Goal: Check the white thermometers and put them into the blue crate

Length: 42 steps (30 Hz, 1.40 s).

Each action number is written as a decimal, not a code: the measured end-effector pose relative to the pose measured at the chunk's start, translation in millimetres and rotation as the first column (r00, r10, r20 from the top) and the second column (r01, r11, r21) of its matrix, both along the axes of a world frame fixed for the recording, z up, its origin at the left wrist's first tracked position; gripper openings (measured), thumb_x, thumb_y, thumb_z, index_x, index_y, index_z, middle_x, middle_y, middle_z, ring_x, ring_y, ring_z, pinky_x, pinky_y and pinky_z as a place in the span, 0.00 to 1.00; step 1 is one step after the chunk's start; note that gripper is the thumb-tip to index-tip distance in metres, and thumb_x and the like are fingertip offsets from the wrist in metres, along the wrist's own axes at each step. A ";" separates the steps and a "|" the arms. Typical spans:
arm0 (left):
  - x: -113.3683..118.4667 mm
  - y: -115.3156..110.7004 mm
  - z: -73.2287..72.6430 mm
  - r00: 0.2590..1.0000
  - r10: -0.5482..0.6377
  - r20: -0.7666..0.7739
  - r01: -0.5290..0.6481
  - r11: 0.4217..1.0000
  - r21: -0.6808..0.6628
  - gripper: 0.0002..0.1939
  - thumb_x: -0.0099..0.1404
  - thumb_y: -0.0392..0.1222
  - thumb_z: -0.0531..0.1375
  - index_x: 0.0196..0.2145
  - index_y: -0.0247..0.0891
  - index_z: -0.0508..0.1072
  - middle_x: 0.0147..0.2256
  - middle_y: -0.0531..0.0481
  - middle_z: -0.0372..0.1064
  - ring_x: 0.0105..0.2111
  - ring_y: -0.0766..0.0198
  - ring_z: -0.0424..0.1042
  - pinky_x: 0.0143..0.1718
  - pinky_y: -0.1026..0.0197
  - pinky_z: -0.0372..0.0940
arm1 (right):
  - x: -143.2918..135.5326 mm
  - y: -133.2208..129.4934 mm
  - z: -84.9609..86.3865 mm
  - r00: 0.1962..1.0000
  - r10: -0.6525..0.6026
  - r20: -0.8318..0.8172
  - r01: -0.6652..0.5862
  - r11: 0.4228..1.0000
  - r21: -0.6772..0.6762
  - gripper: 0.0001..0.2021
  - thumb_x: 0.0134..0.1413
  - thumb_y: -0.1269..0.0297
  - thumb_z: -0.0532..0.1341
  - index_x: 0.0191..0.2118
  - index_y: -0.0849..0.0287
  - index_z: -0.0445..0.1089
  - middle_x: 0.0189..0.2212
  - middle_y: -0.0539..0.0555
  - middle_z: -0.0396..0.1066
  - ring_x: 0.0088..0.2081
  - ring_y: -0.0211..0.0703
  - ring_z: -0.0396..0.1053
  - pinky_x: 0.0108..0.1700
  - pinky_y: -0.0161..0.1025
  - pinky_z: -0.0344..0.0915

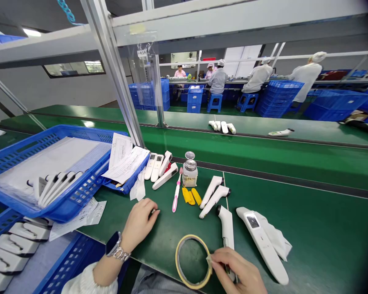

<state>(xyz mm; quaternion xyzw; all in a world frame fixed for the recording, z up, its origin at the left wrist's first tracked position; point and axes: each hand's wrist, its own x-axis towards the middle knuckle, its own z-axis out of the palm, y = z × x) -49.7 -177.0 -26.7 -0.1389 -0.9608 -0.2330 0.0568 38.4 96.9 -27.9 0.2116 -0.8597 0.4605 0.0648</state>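
Observation:
A roll of yellowish masking tape point(178, 261) is near the table's front edge, and my right hand point(237, 271) pinches its loose end between thumb and finger. Just behind that hand lies a white handheld thermometer point(227, 226), its lower end partly hidden by my fingers. Holding nothing, my left hand point(142, 222) rests on the green table with its fingers loosely bent and the thumb apart. Beyond it lie a pink-and-white toothbrush point(177, 192), several yellow finger cots point(191, 197) and a metal-topped dispenser bottle point(190, 173). A larger white thermometer point(265, 245) lies on a white cloth point(277, 237) at right.
At left, a blue basket point(58, 208) holds white thermometers, beside a small blue tray point(127, 185) with papers. More thermometers point(157, 166) lie by the metal post point(116, 73). Two others point(214, 196) are mid-table. A green conveyor point(263, 157) runs behind; people work farther back.

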 end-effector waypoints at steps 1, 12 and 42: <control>0.7 -8.4 -4.8 0.999 0.054 0.004 -0.054 0.998 -0.016 0.08 0.63 0.43 0.49 0.31 0.39 0.64 0.32 0.48 0.64 0.35 0.59 0.64 0.37 0.56 0.58 | -1.2 -3.1 -1.0 1.000 0.012 -0.005 -0.013 1.000 -0.009 0.03 0.58 0.70 0.54 0.35 0.56 0.64 0.31 0.51 0.68 0.31 0.37 0.69 0.34 0.29 0.66; -2.9 -6.1 -18.5 0.988 0.116 0.099 -0.118 0.993 0.011 0.10 0.63 0.43 0.48 0.28 0.39 0.63 0.29 0.50 0.61 0.34 0.59 0.63 0.35 0.57 0.56 | 2.4 -0.8 -3.8 0.997 -0.077 0.010 0.075 0.983 0.167 0.07 0.59 0.66 0.52 0.42 0.55 0.63 0.36 0.55 0.62 0.35 0.41 0.68 0.36 0.36 0.67; 61.8 114.3 43.8 0.463 -0.807 0.366 0.058 0.440 0.896 0.08 0.59 0.43 0.58 0.29 0.35 0.67 0.26 0.55 0.57 0.26 0.71 0.56 0.27 0.65 0.54 | 36.4 12.2 31.5 0.971 -0.105 -0.216 0.051 0.969 -0.244 0.11 0.51 0.77 0.58 0.38 0.54 0.68 0.29 0.50 0.62 0.30 0.38 0.63 0.30 0.36 0.63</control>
